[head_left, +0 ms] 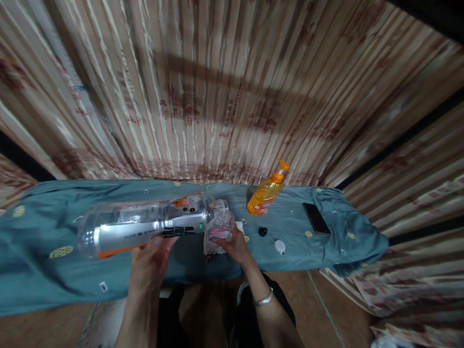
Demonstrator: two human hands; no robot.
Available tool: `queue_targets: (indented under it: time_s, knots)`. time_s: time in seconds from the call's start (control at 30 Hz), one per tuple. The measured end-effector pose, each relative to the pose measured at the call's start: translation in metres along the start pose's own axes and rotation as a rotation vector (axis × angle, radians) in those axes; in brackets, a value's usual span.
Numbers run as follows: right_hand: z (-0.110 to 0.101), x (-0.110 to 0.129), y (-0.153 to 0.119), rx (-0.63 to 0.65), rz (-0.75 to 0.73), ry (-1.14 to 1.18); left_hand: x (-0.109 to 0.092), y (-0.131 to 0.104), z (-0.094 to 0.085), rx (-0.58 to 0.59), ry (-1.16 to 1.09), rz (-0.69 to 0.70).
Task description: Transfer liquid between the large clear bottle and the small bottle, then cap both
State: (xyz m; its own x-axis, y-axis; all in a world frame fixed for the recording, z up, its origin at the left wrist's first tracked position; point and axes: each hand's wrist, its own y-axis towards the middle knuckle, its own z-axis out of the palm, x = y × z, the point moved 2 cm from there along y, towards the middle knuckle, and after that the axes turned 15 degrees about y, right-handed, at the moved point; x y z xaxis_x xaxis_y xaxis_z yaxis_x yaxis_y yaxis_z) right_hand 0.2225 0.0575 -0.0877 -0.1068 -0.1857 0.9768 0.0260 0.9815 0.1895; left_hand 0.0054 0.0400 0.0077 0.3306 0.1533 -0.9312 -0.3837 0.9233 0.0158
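Note:
My left hand (pixel 150 256) is wrapped round a large clear plastic bottle (pixel 134 224) with a silver and orange label. This bottle lies nearly level in the air, its neck pointing right. At the neck, my right hand (pixel 235 244) grips a small clear bottle (pixel 222 224) with a pink patch. The two mouths overlap in this view; whether they touch I cannot tell. Beneath the small bottle shows a pale tissue-like sheet (pixel 210 247). Nearby on the cloth are a black cap (pixel 263 231) and a white cap (pixel 279 246).
An orange pump bottle (pixel 264 195) of yellow-orange liquid stands at the back of the table, right of my hands. Farther right lies a dark phone (pixel 316 218). A teal cloth (pixel 290 261) covers the narrow table. Striped curtains (pixel 217 96) hang close behind and at the right.

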Motion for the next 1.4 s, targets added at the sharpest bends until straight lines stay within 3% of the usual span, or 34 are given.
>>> queue_targets:
  time_s: [0.43,0.73,1.03,1.4]
  knots:
    - [0.0,0.002,0.0,-0.017,0.024,0.009,-0.008,-0.004,0.004,-0.076,-0.028,-0.112]
    - [0.001,0.002,0.0,-0.009,0.0,0.022,-0.002,-0.002,0.0,-0.041,-0.053,-0.11]
    - [0.001,0.0,-0.001,0.003,0.0,-0.041,-0.009,-0.005,0.004,-0.006,-0.066,-0.105]
    - [0.0,0.001,-0.001,-0.002,0.003,-0.008,-0.011,-0.003,-0.004,-0.092,-0.041,-0.122]
